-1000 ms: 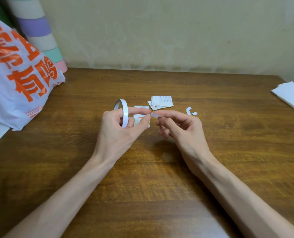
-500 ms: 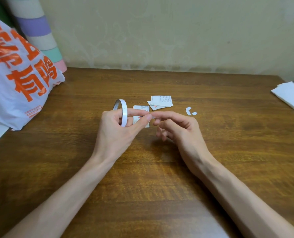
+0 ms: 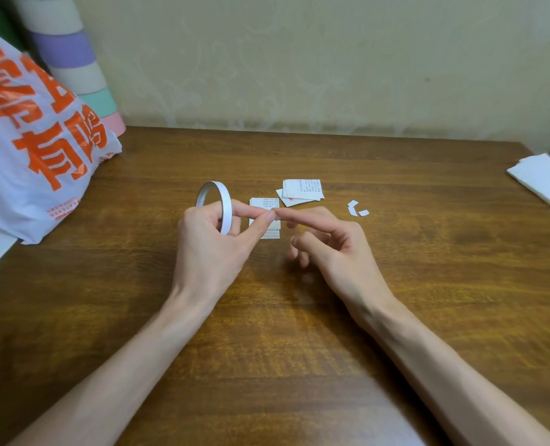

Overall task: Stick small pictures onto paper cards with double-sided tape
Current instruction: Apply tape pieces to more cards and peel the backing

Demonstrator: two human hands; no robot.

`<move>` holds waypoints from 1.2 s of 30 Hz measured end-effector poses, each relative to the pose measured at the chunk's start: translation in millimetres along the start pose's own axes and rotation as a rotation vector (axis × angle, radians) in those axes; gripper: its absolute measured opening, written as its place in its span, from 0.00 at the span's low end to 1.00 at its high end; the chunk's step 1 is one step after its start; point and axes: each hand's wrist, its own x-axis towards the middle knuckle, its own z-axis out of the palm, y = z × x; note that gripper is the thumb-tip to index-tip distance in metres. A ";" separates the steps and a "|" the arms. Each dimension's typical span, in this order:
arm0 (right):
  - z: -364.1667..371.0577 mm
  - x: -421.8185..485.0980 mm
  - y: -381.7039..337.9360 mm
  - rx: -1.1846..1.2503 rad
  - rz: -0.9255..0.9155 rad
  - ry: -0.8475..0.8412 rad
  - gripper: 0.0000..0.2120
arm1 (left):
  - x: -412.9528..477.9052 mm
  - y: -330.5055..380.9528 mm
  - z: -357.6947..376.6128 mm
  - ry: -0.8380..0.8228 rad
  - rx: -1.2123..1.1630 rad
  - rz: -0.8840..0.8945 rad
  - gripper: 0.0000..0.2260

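Observation:
My left hand point(image 3: 215, 243) holds the white double-sided tape roll point(image 3: 226, 207). The ring hangs on its index finger, and its thumb and index fingertips are pressed together just right of the ring. My right hand point(image 3: 328, 249) reaches in with its index finger straight and its thumb tucked beneath, the fingertip meeting my left fingertips. The tape end is hidden between the fingertips. A printed paper card point(image 3: 272, 234) lies on the table under the fingertips. A small stack of printed cards point(image 3: 303, 190) lies just behind it.
Small white scraps point(image 3: 357, 209) lie right of the cards. Folded white paper point(image 3: 542, 180) sits at the table's right edge. A white plastic bag with orange print point(image 3: 35, 146) fills the left side, with a striped roll point(image 3: 74, 62) behind it. The wall borders the wooden table point(image 3: 299, 333).
My hands have come closer together. The short white tape strip that showed between the fingertips is now hidden. The roll has stayed in my left hand.

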 end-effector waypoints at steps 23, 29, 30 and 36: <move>3.0 -2.7 -6.0 -0.035 -0.078 0.003 0.23 | -6.5 2.2 2.3 0.155 0.133 0.298 0.03; 0.6 3.1 1.9 0.029 -0.050 0.078 0.25 | -10.1 6.2 4.8 0.088 0.073 0.245 0.02; -0.7 3.8 2.2 0.023 -0.060 0.098 0.21 | -10.3 6.5 6.1 0.055 0.028 0.193 0.02; -2.6 3.7 2.6 0.025 -0.098 0.141 0.05 | -5.4 2.4 7.8 -0.047 -0.139 0.006 0.04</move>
